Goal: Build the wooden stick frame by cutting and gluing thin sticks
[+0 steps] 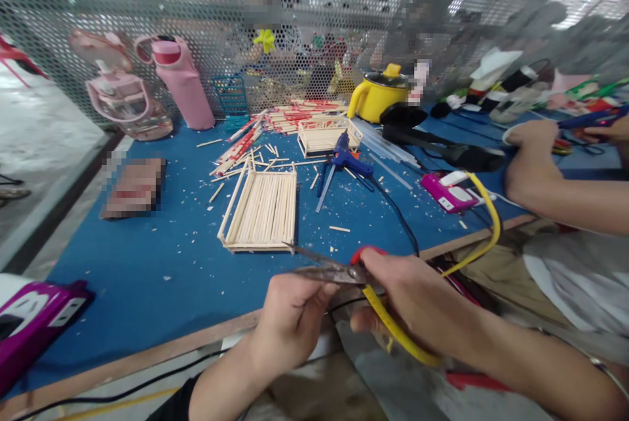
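Note:
Scissors [339, 272] with dark metal blades and a red handle are in my right hand [413, 283], whose fingers wrap the handle. The blades are parted and point left, over the table's front part. My left hand [292, 313] is closed in a pinch just under the lower blade; what it holds, if anything, is hidden. Just beyond the blades lies a shallow tray of pale wooden sticks [263, 208] with low stick rails around it. A blue glue gun [346, 159] rests on the table behind it, to the right.
Red-wrapped stick bundles [299, 116], loose sticks and a second stick frame [322, 139] lie at the back. A pink bottle [189, 90], yellow pot [381, 97] and purple-white box [449, 192] stand on the blue table [162, 290]. A co-worker's arm [565, 192] is at right.

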Demonstrator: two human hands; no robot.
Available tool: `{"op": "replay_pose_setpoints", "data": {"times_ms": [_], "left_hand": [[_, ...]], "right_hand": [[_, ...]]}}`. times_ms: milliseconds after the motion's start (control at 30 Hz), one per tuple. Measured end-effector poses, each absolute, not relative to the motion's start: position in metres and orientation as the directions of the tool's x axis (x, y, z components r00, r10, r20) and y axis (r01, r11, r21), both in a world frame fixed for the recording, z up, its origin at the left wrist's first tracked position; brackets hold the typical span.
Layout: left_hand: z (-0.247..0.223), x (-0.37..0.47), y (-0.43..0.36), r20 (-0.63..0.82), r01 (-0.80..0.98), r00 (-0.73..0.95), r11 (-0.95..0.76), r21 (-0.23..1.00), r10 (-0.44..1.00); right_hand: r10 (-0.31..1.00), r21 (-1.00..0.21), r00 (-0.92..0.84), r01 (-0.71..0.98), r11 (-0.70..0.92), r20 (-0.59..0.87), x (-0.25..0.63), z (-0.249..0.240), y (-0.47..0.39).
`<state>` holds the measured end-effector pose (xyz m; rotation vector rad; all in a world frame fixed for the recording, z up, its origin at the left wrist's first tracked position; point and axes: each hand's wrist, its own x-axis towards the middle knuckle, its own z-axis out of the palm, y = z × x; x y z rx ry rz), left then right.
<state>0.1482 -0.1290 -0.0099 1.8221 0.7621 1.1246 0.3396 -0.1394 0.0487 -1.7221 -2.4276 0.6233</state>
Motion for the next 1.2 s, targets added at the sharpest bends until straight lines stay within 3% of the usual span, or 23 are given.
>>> {"op": "replay_pose_setpoints", "data": {"times_ms": [67, 200, 333, 633, 967, 1200], "left_hand": [[-0.011, 0.151, -0.130, 0.317, 0.052, 0.404, -0.368, 0.928, 0.858], [-0.014, 0.156, -0.127, 0.152, -0.051, 0.253, -0.144, 0.988, 0.956], [-0.017, 0.156, -0.124, 0.095, -0.115, 0.296, -0.063, 0.991, 0.950], [-0.009, 0.152, -0.123, 0.162, -0.079, 0.306, -0.145, 0.986, 0.938], [-0.004, 0.144, -0.124, 0.430, 0.053, 0.286, -0.462, 0.885, 0.856], [-0.004, 0.143, -0.126, 0.476, 0.130, 0.242, -0.514, 0.848, 0.846]], "right_hand": [[0.911, -0.451, -0.353, 0.863, 0.229, -0.213, 0.342, 0.045, -0.139], [0.934, -0.615, -0.326, 0.769, 0.172, -0.146, 0.350, 0.036, -0.137], [0.948, -0.584, -0.297, 0.793, 0.175, -0.119, 0.351, 0.037, -0.134], [0.924, -0.504, -0.370, 0.818, 0.276, -0.094, 0.338, 0.050, -0.132], [0.913, -0.415, -0.399, 0.847, 0.333, -0.083, 0.331, 0.055, -0.137], [0.899, -0.485, -0.429, 0.805, 0.341, -0.081, 0.330, 0.057, -0.139]]}}
